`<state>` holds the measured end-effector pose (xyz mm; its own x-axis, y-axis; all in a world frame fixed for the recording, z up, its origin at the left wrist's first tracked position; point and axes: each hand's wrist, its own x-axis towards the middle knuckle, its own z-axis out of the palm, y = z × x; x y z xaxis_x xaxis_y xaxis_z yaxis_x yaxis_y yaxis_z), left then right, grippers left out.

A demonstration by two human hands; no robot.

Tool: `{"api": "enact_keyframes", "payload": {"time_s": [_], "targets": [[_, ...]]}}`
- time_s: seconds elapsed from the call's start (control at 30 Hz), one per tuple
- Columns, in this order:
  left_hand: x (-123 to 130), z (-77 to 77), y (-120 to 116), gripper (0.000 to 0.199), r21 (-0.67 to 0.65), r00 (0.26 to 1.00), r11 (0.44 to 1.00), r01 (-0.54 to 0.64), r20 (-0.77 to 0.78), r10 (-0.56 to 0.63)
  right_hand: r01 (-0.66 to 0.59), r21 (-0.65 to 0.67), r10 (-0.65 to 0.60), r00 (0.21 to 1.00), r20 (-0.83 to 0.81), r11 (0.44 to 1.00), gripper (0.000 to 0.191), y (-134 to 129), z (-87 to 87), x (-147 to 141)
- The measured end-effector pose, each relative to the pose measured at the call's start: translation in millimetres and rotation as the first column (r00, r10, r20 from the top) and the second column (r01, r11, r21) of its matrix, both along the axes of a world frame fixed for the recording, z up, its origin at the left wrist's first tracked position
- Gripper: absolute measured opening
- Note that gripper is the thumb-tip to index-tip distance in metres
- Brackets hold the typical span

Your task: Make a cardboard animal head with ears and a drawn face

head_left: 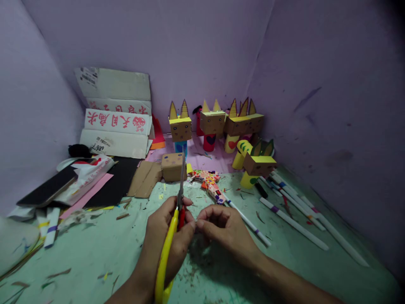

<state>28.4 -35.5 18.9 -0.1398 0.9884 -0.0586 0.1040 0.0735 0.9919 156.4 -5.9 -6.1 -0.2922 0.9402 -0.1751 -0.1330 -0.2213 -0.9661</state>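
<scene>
In the head view, the left hand point(172, 234) grips scissors point(166, 257), blades pointing forward, while the right hand point(228, 230) pinches thumb against forefinger, meeting the left fingertips; whether anything lies between them I cannot tell. The step looks like fine fingertip work, with cutting paused; continuing it calls for steady fingers and blades kept angled away. Beyond the left hand sits a cardboard box head point(171, 169), beyond the right a floral paper piece point(210, 183). White sticks point(294, 223) limit the right side; the scrap-strewn table point(202, 291) between the forearms seems to offer more room.
</scene>
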Motion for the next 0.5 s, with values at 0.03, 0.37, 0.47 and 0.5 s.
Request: {"api": "enact_keyframes", "payload": {"time_s": [0.03,0.37,0.47,0.5], "targets": [[0,0.3,0,0.025,0.001,1.0,1.0,0.001,-0.002,-0.001,-0.005,0.001,0.005,1.0,-0.002,1.0,0.021,0,0.1,0],[-24,-3.6,1,0.029,0.281,0.842,0.917,0.284,-0.531,-0.098,0.122,0.048,-0.12,0.992,-0.03,0.991,0.021,10,9.0,17],[-26,-17.5,-1,0.046,0.346,0.866,0.902,0.257,-0.496,-0.057,0.193,0.112,-0.183,0.978,-0.095,0.975,0.021,14,7.0,28],[-25,-21.7,-2,0.047,0.326,0.875,0.913,0.244,-0.481,-0.063,0.205,0.132,-0.19,0.974,-0.123,0.97,0.021,15,5.3,30]]}}
